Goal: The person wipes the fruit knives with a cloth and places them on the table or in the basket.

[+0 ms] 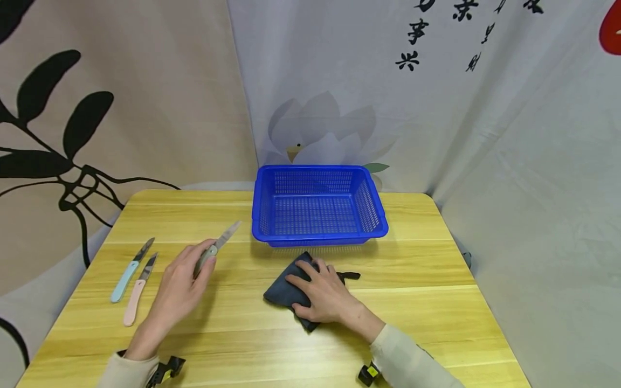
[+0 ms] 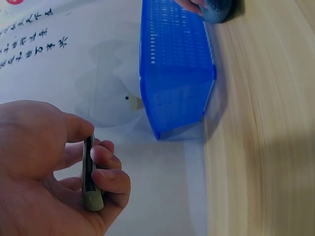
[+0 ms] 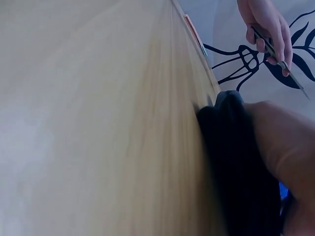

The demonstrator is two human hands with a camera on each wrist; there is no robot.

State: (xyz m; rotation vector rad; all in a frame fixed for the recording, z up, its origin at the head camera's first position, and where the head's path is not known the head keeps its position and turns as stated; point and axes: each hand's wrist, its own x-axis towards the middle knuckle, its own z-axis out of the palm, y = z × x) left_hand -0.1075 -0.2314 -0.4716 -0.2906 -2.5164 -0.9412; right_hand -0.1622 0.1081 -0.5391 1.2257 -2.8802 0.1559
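Observation:
My left hand (image 1: pixel 181 283) grips a folding knife (image 1: pixel 225 235) by its pale green handle, above the table. The blade is out and points away to the upper right; in the left wrist view a dark slot shows along the handle (image 2: pixel 93 200), between thumb and curled fingers. My right hand (image 1: pixel 326 295) lies with spread fingers on top of a folded dark blue cloth (image 1: pixel 283 285) with a black loop (image 1: pixel 350 275). In the right wrist view the cloth (image 3: pixel 236 172) is between hand and tabletop, its edge blurred.
A blue plastic basket (image 1: pixel 312 237) stands at the back middle of the wooden table (image 1: pixel 427 334). At the left lie two more knives, one with a light blue handle (image 1: pixel 124 281) and one with a pink handle (image 1: pixel 134 303). Printed curtains (image 1: pixel 170 108) hang behind.

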